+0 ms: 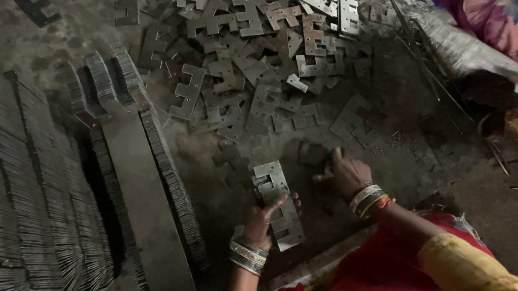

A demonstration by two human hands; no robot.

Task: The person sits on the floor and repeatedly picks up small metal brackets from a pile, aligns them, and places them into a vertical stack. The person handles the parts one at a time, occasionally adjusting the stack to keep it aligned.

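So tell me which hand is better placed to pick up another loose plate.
Probably the right hand: it rests on the floor beside a loose plate, while the left hand holds a stack of plates.

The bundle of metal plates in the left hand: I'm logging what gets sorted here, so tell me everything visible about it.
The bundle of metal plates is a small stack of flat, grey, notched stampings that look like sheet steel, dull and a little scuffed. It lies lengthwise, pointing away from the person, low over the dusty floor. The left hand grips its lower half, thumb across the top. The right hand rests on the floor beside it, apart from it.
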